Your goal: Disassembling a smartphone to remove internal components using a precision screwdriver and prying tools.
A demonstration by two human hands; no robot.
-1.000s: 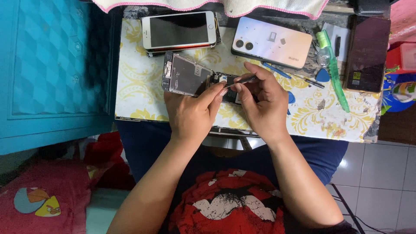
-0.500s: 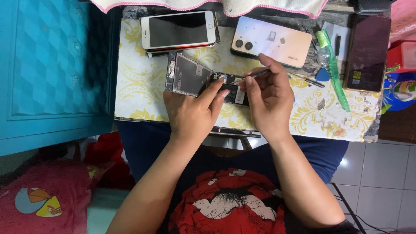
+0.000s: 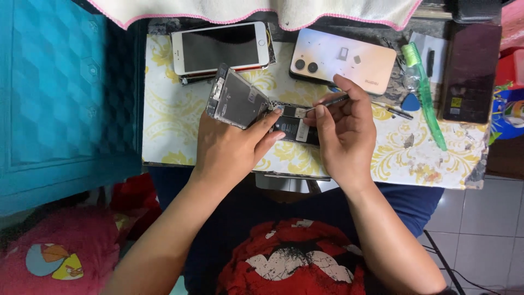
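Observation:
An opened phone (image 3: 256, 112) lies on the yellow-patterned work mat (image 3: 169, 120), its screen panel (image 3: 234, 101) tilted up to the left and its dark inside showing. My left hand (image 3: 232, 147) rests on the phone body, with the fingertips pressing near the hinge line. My right hand (image 3: 344, 134) pinches a thin metal tool (image 3: 327, 102) whose tip points into the phone's top edge.
A white phone (image 3: 221, 48) lies face up at the back, on top of another. A pale phone back cover (image 3: 341, 60) sits right of it. A green toothbrush (image 3: 426, 93), a blue pick (image 3: 410, 102) and a dark phone (image 3: 469, 71) lie at right. A turquoise cabinet (image 3: 60, 93) stands left.
The screen panel has swung further up and to the left. My right hand has shifted slightly right, keeping the tool at the phone's top edge.

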